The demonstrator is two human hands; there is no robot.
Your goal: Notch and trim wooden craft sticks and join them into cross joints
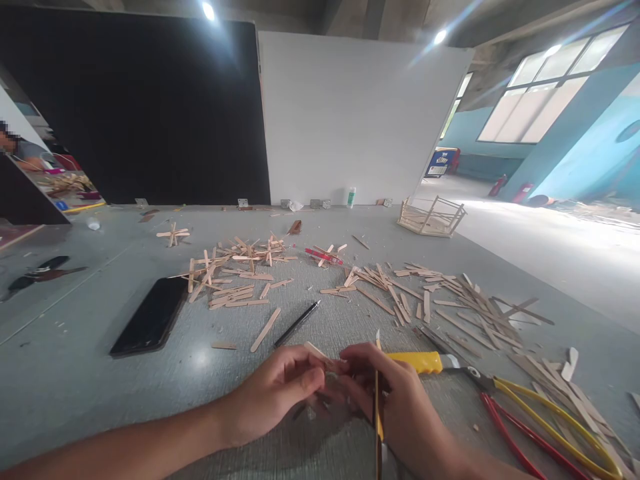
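My left hand is closed, its thumb and fingers pinching a small popsicle stick. My right hand meets it at the stick's near end, where the fingers are partly blurred. Tucked between the right fingers is a slim craft knife, its pointed blade standing up above the knuckles. Behind that hand lies a yellow-handled knife, partly covered by the hand. Pliers with red and yellow handles rest at the right. Just beyond my left hand are a black pen and a single popsicle stick.
A black phone lies at left. Loose popsicle sticks and offcuts spread across the table. A small stick frame stands far right; a bottle is by the white panel. Another person sits far left.
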